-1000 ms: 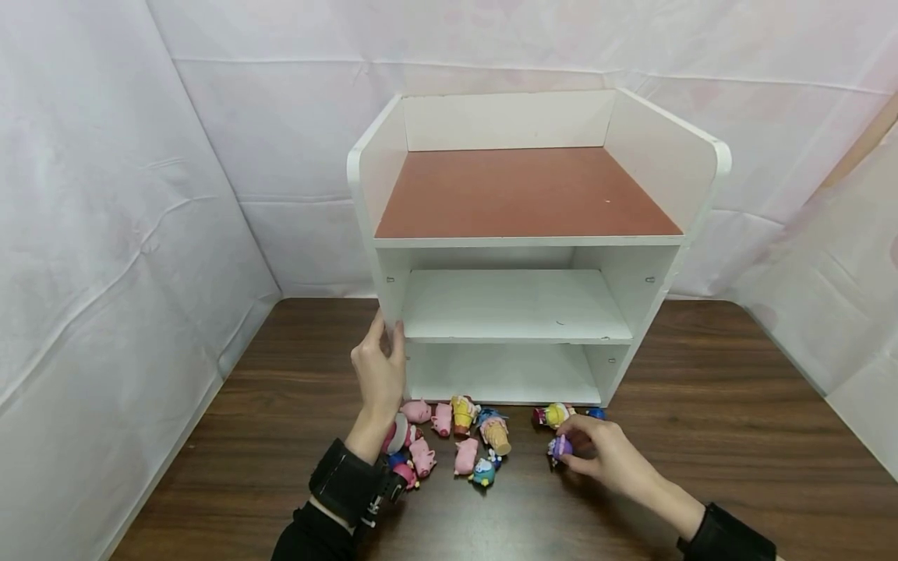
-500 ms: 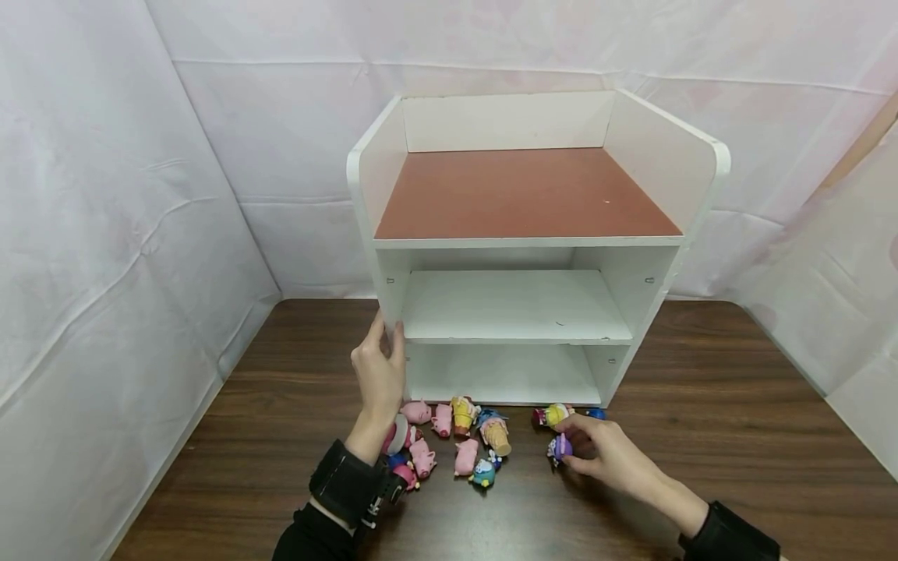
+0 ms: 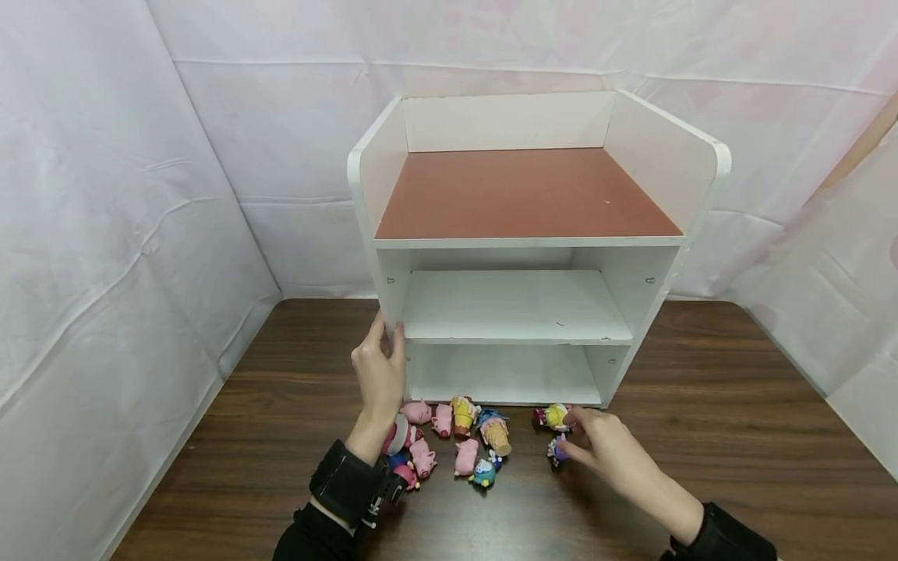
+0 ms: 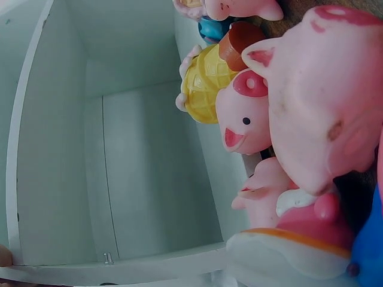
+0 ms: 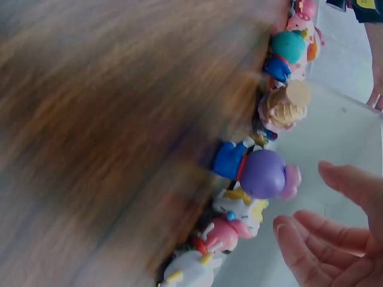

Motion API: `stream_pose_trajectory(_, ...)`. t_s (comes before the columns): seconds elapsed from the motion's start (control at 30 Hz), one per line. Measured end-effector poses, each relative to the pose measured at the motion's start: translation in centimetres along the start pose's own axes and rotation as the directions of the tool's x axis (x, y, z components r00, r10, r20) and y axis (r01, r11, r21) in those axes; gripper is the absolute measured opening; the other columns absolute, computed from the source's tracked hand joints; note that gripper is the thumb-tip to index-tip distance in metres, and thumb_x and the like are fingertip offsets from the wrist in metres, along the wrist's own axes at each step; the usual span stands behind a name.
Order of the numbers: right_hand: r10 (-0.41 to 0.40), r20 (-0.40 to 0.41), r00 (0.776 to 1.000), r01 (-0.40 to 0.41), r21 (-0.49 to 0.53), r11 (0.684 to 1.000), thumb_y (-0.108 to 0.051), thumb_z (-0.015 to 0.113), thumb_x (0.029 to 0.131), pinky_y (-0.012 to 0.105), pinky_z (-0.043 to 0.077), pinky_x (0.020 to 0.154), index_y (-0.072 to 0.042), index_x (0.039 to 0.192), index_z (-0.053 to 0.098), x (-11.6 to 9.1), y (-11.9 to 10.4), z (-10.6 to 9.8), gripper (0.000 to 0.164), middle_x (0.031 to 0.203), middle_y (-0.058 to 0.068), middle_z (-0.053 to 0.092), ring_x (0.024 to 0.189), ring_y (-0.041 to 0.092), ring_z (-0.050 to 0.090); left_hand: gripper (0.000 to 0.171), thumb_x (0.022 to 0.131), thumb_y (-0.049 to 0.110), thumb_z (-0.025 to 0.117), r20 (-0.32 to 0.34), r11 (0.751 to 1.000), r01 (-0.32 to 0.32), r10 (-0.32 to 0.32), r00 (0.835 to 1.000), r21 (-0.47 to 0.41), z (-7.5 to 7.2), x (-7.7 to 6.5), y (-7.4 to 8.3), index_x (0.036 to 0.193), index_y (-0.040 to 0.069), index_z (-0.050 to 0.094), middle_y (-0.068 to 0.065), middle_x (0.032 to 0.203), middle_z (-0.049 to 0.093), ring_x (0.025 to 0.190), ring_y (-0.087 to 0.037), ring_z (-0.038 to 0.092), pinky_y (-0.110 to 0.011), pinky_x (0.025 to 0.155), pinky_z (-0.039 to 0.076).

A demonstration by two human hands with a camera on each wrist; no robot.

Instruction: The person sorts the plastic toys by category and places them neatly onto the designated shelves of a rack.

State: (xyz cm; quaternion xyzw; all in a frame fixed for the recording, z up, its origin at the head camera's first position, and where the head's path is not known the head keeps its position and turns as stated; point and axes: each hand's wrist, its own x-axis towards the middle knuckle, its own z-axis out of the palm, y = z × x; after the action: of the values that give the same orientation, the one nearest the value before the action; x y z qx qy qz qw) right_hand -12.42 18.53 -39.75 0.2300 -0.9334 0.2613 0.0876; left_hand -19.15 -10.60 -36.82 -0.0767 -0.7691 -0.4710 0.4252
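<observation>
My left hand grips the left side panel of a white shelf unit, thumb and fingers on either side of it. In the left wrist view only a fingertip shows, at the panel's edge. On the right, my right hand is over the table beside a small purple figurine and a yellow-and-red figurine. The right wrist view shows that hand's thumb and fingers apart with nothing between them, near a purple-and-blue figurine and a white-and-yellow one.
Pink pig figurines, a yellow figurine, an ice-cream-cone figurine and a teal one lie in front of the unit on the wooden table. A white curtain hangs around the table.
My right hand's fingers have come off the purple figurine and shifted slightly up toward the yellow-and-red one. A blue figurine behind is now hidden by the hand. My left hand stays put.
</observation>
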Motion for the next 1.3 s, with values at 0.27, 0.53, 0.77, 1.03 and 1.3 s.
stream_pose_trajectory(0.27,0.139,0.060,0.988,-0.135,-0.066,0.989,-0.019,0.072,0.072,0.020,0.034,0.042,-0.007,0.072,0.060,0.3,-0.5,0.8,0.018,0.061,-0.004,0.055,0.049,0.004,0.042,0.033,0.087,0.003,0.054,-0.001,1.000,-0.016,0.016,1.000,-0.020,0.0,0.1,-0.1,0.119,-0.003,0.052,-0.021,0.109,0.058,0.095,-0.031,0.058,-0.037,0.072,0.048)
stream_pose_trajectory(0.53,0.093,0.068,0.993,-0.087,-0.083,0.993,-0.014,0.072,0.072,0.020,0.029,0.040,-0.009,0.065,0.054,0.3,-0.3,1.1,0.020,0.054,-0.008,0.042,0.046,0.003,0.035,0.033,0.087,0.004,0.053,0.017,1.000,-0.010,0.010,1.000,-0.021,0.1,0.0,-0.2,0.120,-0.003,0.051,-0.020,0.111,0.057,0.097,-0.029,0.057,-0.036,0.073,0.048)
stream_pose_trajectory(0.77,-0.017,0.086,0.996,0.022,-0.066,0.998,-0.008,0.073,0.069,0.019,0.040,0.045,-0.006,0.070,0.058,0.5,0.3,1.0,0.015,0.063,-0.004,0.054,0.054,0.003,0.046,0.033,0.087,0.004,0.053,0.008,0.999,-0.014,0.014,1.000,-0.031,0.0,0.0,-0.2,0.120,-0.003,0.051,-0.021,0.110,0.057,0.096,-0.030,0.057,-0.037,0.073,0.048)
stream_pose_trajectory(1.03,-0.131,0.154,0.979,0.132,0.005,0.991,0.000,0.070,0.069,0.019,0.042,0.049,-0.006,0.075,0.063,0.7,0.6,0.6,0.012,0.069,-0.002,0.058,0.058,0.003,0.050,0.033,0.087,0.003,0.053,0.005,0.999,-0.011,0.011,1.000,-0.031,0.0,0.0,-0.2,0.119,-0.004,0.052,-0.021,0.110,0.057,0.096,-0.031,0.057,-0.036,0.074,0.048)
stream_pose_trajectory(1.3,-0.160,0.196,0.968,0.161,0.009,0.987,0.004,0.071,0.067,0.022,0.047,0.057,-0.005,0.079,0.064,0.7,0.6,0.2,0.017,0.076,0.001,0.062,0.068,0.013,0.057,0.032,0.087,0.004,0.053,0.006,1.000,-0.009,0.009,1.000,-0.015,0.0,0.0,-0.2,0.118,-0.003,0.052,-0.020,0.110,0.058,0.097,-0.029,0.057,-0.034,0.074,0.048)
